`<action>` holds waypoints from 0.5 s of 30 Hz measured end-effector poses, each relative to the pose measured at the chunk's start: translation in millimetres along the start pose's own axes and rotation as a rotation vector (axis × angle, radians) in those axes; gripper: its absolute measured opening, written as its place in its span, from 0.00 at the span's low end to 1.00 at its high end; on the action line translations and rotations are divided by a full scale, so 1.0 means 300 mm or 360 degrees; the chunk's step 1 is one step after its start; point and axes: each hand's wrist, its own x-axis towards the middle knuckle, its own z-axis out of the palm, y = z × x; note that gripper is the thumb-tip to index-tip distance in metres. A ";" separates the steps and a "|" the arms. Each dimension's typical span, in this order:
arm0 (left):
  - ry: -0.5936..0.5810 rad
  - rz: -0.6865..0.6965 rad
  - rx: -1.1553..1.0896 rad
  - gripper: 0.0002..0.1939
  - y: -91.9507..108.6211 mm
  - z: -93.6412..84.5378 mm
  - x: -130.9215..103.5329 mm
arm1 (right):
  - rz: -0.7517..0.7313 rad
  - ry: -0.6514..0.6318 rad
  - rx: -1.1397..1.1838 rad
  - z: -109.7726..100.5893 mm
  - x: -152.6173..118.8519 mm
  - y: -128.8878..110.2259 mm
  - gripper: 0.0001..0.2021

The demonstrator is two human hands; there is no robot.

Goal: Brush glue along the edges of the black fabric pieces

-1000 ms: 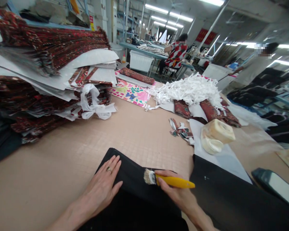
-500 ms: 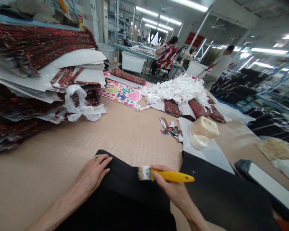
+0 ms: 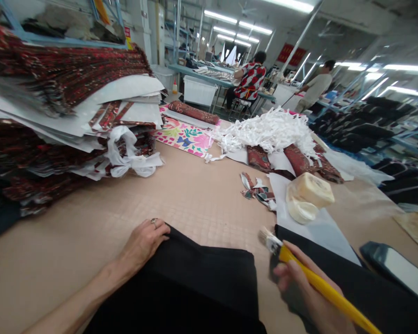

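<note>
My left hand (image 3: 146, 240), a ring on one finger, is closed on the top left corner of a black fabric piece (image 3: 209, 278), which spreads toward me over the table's front. In my right hand (image 3: 306, 283) is a paintbrush (image 3: 322, 285) with a yellow handle. Its pale bristles point up and left, just right of the fabric's right edge and apart from it. Below that hand lies a second black piece (image 3: 362, 283), partly hidden by it. Beyond the brush, a cream-coloured tub (image 3: 308, 191) stands on a white sheet (image 3: 280, 185).
Tall stacks of red patterned fabric (image 3: 90, 69) fill the left side of the brown table (image 3: 191, 199). Patterned scraps (image 3: 256, 188) lie mid-table, with a heap of white strips (image 3: 268, 130) behind. At right is a dark, pale-topped object (image 3: 404, 266). Two people (image 3: 249, 76) are farther back.
The brush has come off the black fabric and swung right and toward me, its bristles tipping upward. My left hand stays at the fabric's corner, its fingers now more curled. The view has shifted slightly.
</note>
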 end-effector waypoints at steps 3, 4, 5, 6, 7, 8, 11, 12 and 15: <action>0.0055 0.0117 0.0046 0.11 -0.004 -0.005 -0.022 | -0.0194 -0.0303 0.0135 0.119 -0.008 -0.001 0.22; 0.0060 0.0159 0.0063 0.13 -0.006 -0.009 -0.027 | -0.0331 -0.0394 0.0119 0.155 -0.007 0.010 0.19; 0.0059 0.0211 0.0075 0.14 -0.009 -0.014 -0.031 | -0.0484 -0.0465 0.0061 0.187 -0.007 0.021 0.17; 0.0079 0.0275 0.0083 0.15 -0.011 -0.018 -0.033 | -0.0632 -0.0524 -0.0043 0.215 -0.008 0.028 0.16; 0.0125 0.0344 0.0087 0.15 -0.014 -0.023 -0.035 | -0.0764 -0.0572 -0.0181 0.239 -0.010 0.029 0.17; 0.0190 0.0399 0.0087 0.14 -0.016 -0.029 -0.036 | -0.0883 -0.0601 -0.0324 0.261 -0.015 0.023 0.18; 0.0329 0.0430 0.0063 0.10 -0.019 -0.046 -0.043 | -0.1120 -0.0715 -0.0622 0.316 -0.032 -0.020 0.21; 0.0328 0.0410 0.0042 0.10 -0.018 -0.053 -0.046 | -0.1170 -0.0722 -0.0670 0.333 -0.035 -0.034 0.22; 0.0308 0.0346 -0.0084 0.10 -0.002 -0.083 -0.059 | -0.1265 -0.0764 -0.0772 0.370 -0.029 -0.042 0.23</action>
